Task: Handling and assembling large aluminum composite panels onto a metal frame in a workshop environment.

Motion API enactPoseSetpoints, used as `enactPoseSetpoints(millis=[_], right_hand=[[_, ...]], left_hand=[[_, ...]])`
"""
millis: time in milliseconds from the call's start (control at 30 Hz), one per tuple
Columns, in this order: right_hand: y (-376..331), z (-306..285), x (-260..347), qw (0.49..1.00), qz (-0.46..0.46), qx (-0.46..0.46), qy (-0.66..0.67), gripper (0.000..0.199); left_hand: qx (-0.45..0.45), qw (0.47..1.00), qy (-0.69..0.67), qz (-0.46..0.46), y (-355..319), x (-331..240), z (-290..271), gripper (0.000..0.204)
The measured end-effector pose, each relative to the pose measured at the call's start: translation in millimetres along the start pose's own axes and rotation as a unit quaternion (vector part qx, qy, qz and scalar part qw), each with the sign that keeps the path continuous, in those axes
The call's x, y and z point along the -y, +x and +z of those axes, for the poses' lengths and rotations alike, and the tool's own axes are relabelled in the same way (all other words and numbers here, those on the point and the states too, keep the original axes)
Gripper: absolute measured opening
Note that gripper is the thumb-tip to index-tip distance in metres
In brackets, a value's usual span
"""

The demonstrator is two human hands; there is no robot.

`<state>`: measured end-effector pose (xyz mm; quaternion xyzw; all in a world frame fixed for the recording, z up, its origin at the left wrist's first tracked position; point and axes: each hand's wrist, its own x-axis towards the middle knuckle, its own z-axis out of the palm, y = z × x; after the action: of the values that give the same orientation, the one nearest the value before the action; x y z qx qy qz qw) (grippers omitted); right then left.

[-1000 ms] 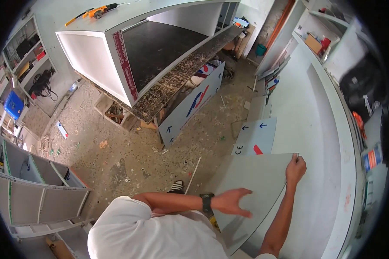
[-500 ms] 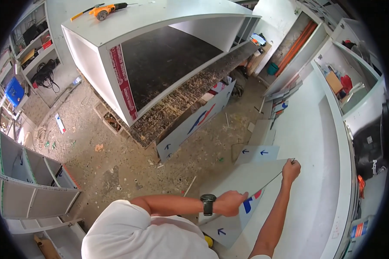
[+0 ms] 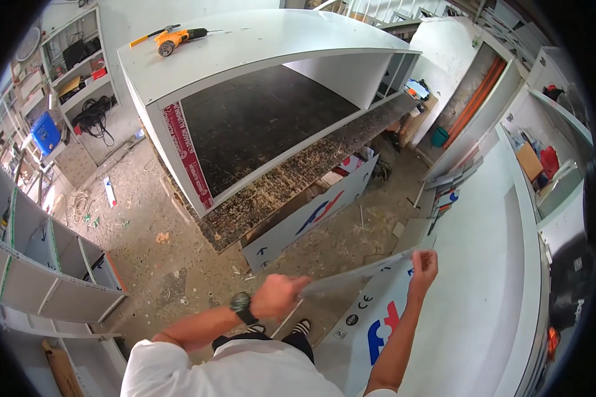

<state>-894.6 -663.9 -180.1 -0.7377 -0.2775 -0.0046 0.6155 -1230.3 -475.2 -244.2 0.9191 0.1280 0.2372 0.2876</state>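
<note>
A thin grey flat panel [image 3: 351,275] stretches between my two hands, seen nearly edge-on. My left hand [image 3: 277,296], with a dark watch on its wrist, grips the panel's left end. At the opposite end, the fingers of my right hand [image 3: 424,268] are pinched on its corner. Just below and behind it leans a pale grey sheet [image 3: 357,337] with blue and red print, partly covered by my right forearm. My feet in striped sandals show beneath the left hand.
Ahead, a large white cabinet carcass [image 3: 258,74] lies on a worn wooden workbench [image 3: 271,193], with a yellow power drill [image 3: 172,41] on top. A printed panel [image 3: 311,218] leans against the bench. Shelf units [image 3: 46,291] stand left; a long white panel [image 3: 477,278] runs along the right.
The panel has swung from lying over the printed sheet to nearly edge-on. My left hand moved left and up with it, my right hand slightly left. The view has tilted up a little.
</note>
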Motion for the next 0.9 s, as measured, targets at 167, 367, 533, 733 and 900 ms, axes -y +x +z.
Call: enactPoseSetpoints(millis=[167,367,533,733,900], right_hand=[[50,-10,-139,0.959,-0.019,0.269,0.089,0.068],[86,15,-243,0.915,0.057,0.381,0.123,0.056],[85,45,-252,0.93,-0.07,0.357,0.057,0.042],[82,65,-272,0.945,-0.091,0.311,0.053,0.045],[97,71,-257,0.945,-0.095,0.3,0.089,0.05]], left_hand=[[-0.062,0.997,0.005,-0.044,2,-5,-15,0.037],[-0.142,0.979,0.089,-0.114,19,-18,8,0.015],[-0.185,0.961,0.139,-0.151,39,-44,21,0.021],[-0.205,0.929,0.23,-0.205,46,-43,48,0.028],[-0.258,0.907,0.24,-0.23,48,-32,41,0.034]])
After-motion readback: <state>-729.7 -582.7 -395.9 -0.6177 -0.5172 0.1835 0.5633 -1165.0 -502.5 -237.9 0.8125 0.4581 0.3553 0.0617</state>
